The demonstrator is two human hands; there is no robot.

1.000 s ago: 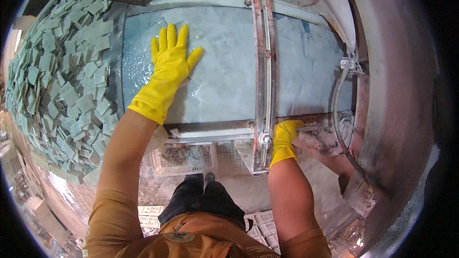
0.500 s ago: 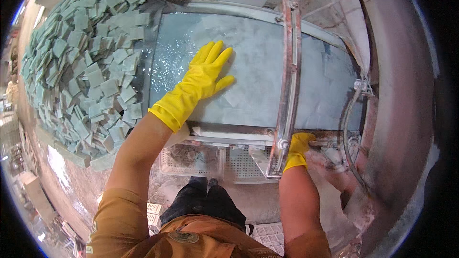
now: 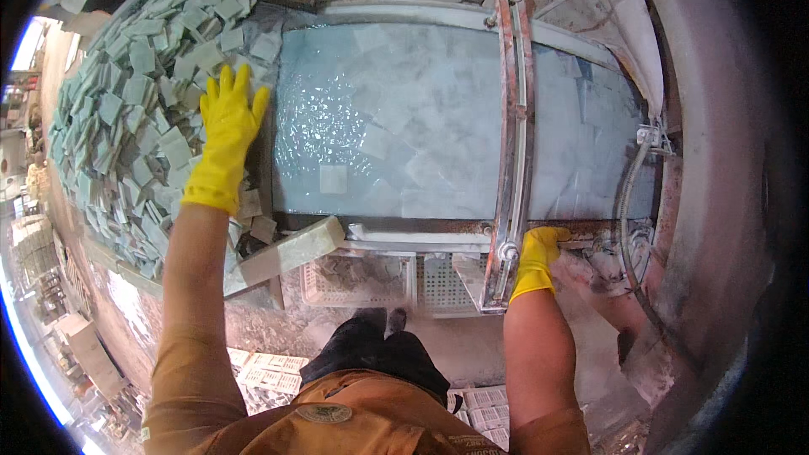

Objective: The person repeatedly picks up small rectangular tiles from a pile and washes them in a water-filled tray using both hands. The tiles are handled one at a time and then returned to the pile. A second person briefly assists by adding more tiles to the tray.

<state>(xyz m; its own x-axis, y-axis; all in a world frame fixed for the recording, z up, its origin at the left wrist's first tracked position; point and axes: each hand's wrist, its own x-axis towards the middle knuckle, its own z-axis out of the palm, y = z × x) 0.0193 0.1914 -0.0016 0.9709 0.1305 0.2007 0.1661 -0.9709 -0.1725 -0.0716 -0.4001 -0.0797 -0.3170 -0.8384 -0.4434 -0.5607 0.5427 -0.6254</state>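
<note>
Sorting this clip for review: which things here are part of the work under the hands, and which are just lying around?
In use:
- left hand flat on the heap of small grey-green tiles
- right hand at the foot of the rusty metal bar
- wet tile slab under that bar

Lying about:
- plastic crates under the bench
- printed boxes on the floor
- grey hose

1. A white perforated plastic crate (image 3: 358,280) sits below the machine's front edge.
2. A grey flexible hose (image 3: 628,202) curves down the right side.
3. Printed cartons (image 3: 265,368) lie on the dusty floor.
</note>
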